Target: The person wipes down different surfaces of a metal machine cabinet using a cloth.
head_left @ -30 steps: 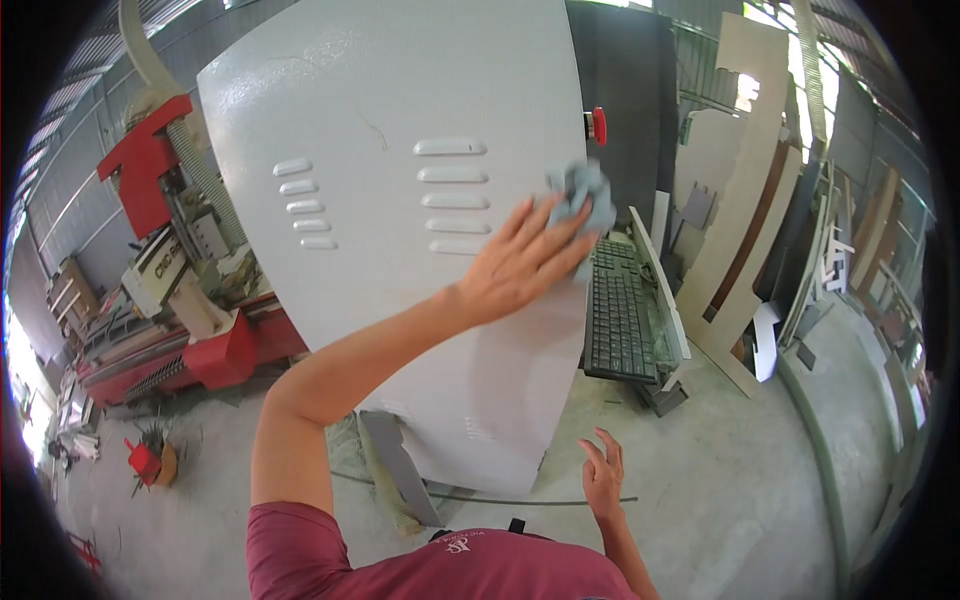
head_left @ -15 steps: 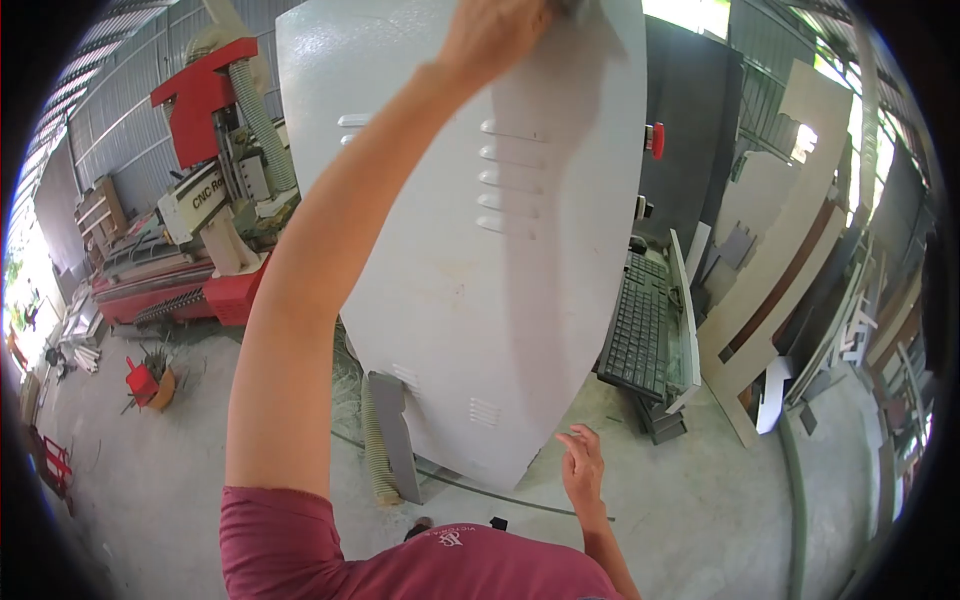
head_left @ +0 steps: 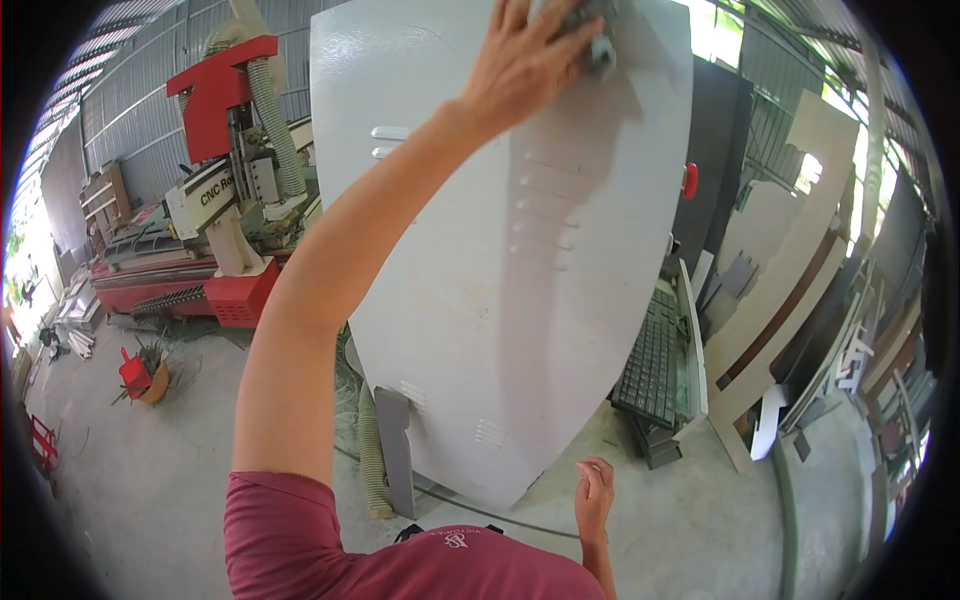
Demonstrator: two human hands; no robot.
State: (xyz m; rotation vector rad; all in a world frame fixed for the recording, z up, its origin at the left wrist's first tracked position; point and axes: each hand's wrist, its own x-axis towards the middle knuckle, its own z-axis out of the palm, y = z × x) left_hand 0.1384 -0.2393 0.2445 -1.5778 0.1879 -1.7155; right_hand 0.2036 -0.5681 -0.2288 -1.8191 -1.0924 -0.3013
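Observation:
My left hand (head_left: 525, 62) is raised high against the upper part of a tall white metal cabinet (head_left: 440, 280) with vent slots. Its fingers close over a dark grey cloth (head_left: 600, 45), pressed to the panel near the top edge of the view. Part of the cloth is hidden under the hand. Low on the right, my right hand (head_left: 594, 492) hangs in front of my body, loosely bent, with nothing visible in it. It is apart from the cabinet's lower corner.
A keyboard (head_left: 650, 365) sits on a tray at the cabinet's right side, below a red knob (head_left: 690, 180). Left stands a red CNC machine (head_left: 240, 290). A ribbed hose (head_left: 372, 455) and a cable (head_left: 470, 505) lie near the cabinet's base. Boards (head_left: 790, 290) lean at right.
The view has shifted, so the cabinet appears farther right. My left hand has slid right and slightly down, and more of the cloth shows. My right hand has dropped a little.

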